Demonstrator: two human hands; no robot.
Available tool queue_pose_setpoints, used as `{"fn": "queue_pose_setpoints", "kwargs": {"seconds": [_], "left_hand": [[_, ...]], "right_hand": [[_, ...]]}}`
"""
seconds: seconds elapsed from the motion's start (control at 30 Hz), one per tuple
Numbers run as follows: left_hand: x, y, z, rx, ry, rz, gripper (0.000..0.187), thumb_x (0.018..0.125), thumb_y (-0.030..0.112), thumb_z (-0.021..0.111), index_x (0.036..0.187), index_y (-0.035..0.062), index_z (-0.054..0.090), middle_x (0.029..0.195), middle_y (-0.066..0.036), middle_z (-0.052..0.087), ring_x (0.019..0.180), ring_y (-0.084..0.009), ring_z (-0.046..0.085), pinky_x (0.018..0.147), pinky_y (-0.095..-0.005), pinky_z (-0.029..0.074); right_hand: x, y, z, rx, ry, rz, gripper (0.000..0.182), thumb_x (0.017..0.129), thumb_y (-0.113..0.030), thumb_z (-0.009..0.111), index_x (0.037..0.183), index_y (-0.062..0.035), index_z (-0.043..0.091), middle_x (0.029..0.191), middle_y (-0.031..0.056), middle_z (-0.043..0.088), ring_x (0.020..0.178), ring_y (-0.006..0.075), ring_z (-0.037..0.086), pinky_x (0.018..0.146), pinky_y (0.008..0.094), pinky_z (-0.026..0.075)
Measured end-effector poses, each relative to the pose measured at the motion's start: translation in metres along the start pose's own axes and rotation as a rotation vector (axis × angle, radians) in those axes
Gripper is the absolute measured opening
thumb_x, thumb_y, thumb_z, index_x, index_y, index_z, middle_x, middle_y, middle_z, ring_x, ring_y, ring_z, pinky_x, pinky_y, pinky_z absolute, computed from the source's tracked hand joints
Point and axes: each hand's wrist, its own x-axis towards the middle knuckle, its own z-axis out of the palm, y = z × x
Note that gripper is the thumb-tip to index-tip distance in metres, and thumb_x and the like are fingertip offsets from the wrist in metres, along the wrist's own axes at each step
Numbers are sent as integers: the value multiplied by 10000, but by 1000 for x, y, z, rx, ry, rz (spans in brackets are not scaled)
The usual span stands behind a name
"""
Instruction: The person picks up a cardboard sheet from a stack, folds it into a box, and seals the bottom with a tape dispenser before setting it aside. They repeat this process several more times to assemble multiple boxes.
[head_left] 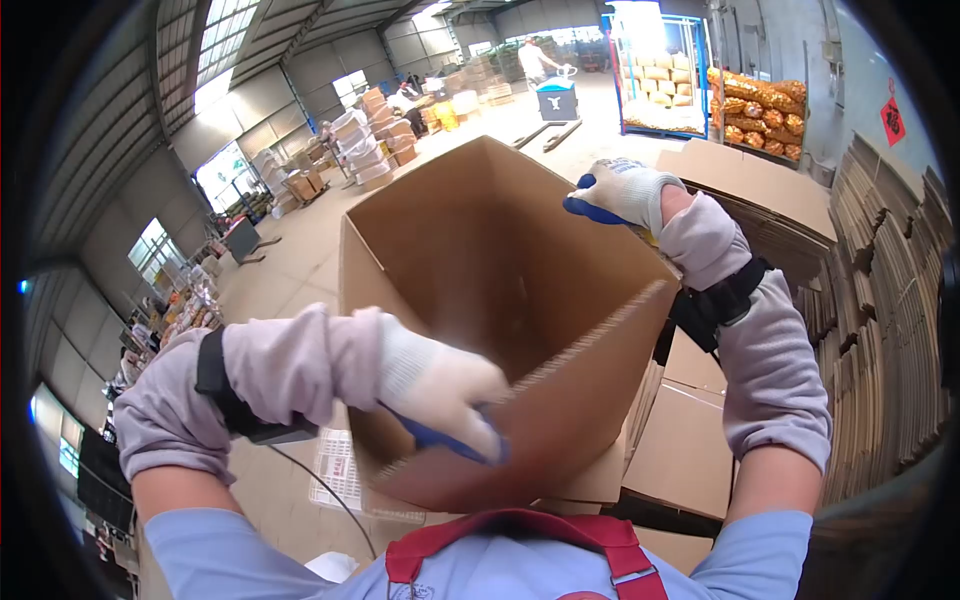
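An open-topped brown cardboard box (575, 410) stands tilted right in front of my body, its inside facing up and its walls spread to a lopsided shape. My left hand (450, 395), in a white glove with blue palm coating, is closed over the near wall's top edge and slightly blurred. At the far right edge of the box, my right hand (625, 195) in a matching glove grips the rim, thumb raised. Its remaining fingers are partly hidden. The inside of the box is dim, and its bottom cannot be made out.
Flat cardboard sheets (750, 190) are piled to the right, with more stacked upright along the wall (880, 320). A white plastic crate (340, 470) sits low at left. Farther off stand a pallet jack (557, 100), a person (535, 62) and filled orange sacks (760, 110).
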Motion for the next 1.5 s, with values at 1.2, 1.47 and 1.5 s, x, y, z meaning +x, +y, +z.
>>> {"fn": "queue_pose_setpoints", "kwargs": {"seconds": [1.2,1.47,1.5], "left_hand": [[-57,-134,-126,382,380,-399,425,896,380,613,1169,54,626,852,-20,659,702,-102,577,650,-271,483],[-7,-363,-125,882,1311,158,427,983,182,362,1405,156,420,1492,-95,371,1383,-341,310,1148,-451,196],[20,-343,-128,688,1321,-35,458,1011,292,299,1456,195,349,1524,-147,286,1403,-372,251,1160,-468,136]], "right_hand": [[-27,-116,90,-338,-109,-278,411,934,-419,426,1054,-101,657,975,190,669,871,310,661,748,491,492],[-39,-69,123,-82,375,-334,225,770,-159,652,993,-181,672,915,125,644,873,331,619,799,434,465],[-35,-73,119,-40,340,-309,226,765,-149,654,987,-181,678,912,123,646,876,332,618,799,434,467]]}}
